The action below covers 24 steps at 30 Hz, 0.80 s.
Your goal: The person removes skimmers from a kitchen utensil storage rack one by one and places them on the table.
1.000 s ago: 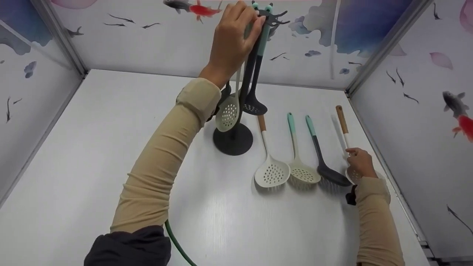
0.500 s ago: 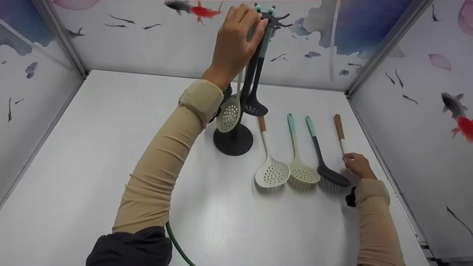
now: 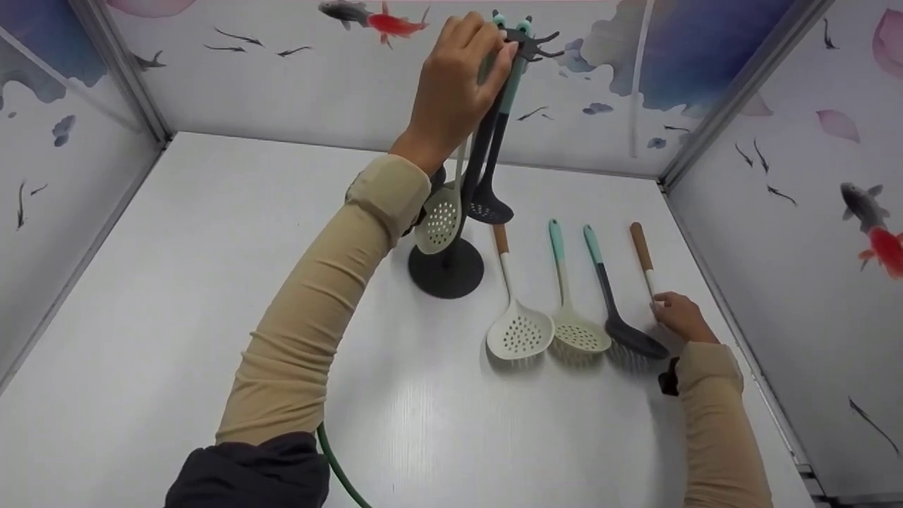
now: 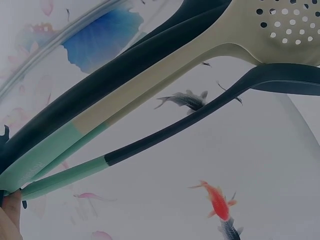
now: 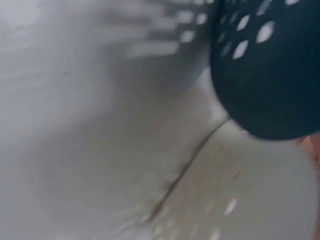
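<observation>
My left hand (image 3: 455,77) is raised to the top of a dark utensil rack (image 3: 446,268), fingers curled round the mint handle of a cream slotted spoon (image 3: 437,219) that hangs there. A dark slotted spoon (image 3: 487,208) hangs beside it. The left wrist view shows both handles, the cream spoon (image 4: 280,25) and the dark spoon (image 4: 200,115). My right hand (image 3: 677,317) pinches the white stem of a wood-handled utensil (image 3: 640,247) lying at the table's right. Its head is hidden under the hand in the head view. The blurred right wrist view shows a pale head (image 5: 240,185).
Three more slotted spoons lie side by side on the white table (image 3: 176,282): a white one with a wooden handle (image 3: 520,331), a cream one (image 3: 578,331) and a dark one (image 3: 628,339) (image 5: 270,65), both mint-handled. Painted walls close in the left, back and right.
My right hand has slid the wood-handled utensil a little nearer and to the left. The left hand has stayed at the rack's top with the cream spoon.
</observation>
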{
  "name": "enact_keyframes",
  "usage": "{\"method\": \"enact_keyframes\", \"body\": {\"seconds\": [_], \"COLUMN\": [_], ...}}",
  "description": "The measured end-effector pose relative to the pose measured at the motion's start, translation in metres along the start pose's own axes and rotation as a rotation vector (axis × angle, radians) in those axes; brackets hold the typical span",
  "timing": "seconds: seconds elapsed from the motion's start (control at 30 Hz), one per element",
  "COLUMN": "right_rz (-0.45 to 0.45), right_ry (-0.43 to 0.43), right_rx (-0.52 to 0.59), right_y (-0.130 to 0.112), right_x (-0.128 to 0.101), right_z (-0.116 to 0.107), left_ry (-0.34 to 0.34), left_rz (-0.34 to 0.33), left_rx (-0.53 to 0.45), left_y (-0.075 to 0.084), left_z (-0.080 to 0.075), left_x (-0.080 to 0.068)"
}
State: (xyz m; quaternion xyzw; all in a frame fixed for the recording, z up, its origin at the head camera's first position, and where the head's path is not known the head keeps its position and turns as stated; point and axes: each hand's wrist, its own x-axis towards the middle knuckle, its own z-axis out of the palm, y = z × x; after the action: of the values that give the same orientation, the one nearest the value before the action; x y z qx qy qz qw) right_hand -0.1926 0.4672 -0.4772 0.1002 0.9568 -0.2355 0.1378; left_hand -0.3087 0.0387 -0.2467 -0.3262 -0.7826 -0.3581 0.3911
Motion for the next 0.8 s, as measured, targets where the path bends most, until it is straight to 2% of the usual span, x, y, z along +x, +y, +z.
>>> {"method": "enact_keyframes", "body": {"seconds": [0.17, 0.27, 0.37, 0.53, 0.67, 0.73, 0.8], "right_rz": [-0.023, -0.111, -0.211, -0.408, -0.615, -0.730, -0.832], "right_ry": [0.052, 0.132, 0.211, 0.335, 0.451, 0.518, 0.589], "right_rx": [0.030, 0.018, 0.049, 0.194, 0.288, 0.296, 0.245], "right_y": [-0.032, -0.066, -0.110, -0.192, -0.257, -0.288, -0.314], "right_x": [0.007, 0.011, 0.009, -0.009, -0.031, -0.041, -0.049], "right_z": [-0.011, -0.017, -0.027, -0.046, -0.062, -0.070, -0.077], "left_ry": [0.003, 0.004, 0.002, -0.004, -0.008, -0.005, 0.001], "left_rz": [0.008, 0.011, 0.012, 0.012, 0.014, 0.018, 0.021], "left_rx": [0.003, 0.005, 0.014, 0.015, -0.001, -0.004, -0.009], "left_y": [-0.001, -0.001, -0.001, -0.002, -0.002, -0.003, -0.004], "left_z": [-0.001, -0.001, -0.001, -0.001, -0.001, 0.000, 0.000], "left_x": [0.001, 0.001, 0.000, 0.000, -0.001, -0.001, -0.002]}}
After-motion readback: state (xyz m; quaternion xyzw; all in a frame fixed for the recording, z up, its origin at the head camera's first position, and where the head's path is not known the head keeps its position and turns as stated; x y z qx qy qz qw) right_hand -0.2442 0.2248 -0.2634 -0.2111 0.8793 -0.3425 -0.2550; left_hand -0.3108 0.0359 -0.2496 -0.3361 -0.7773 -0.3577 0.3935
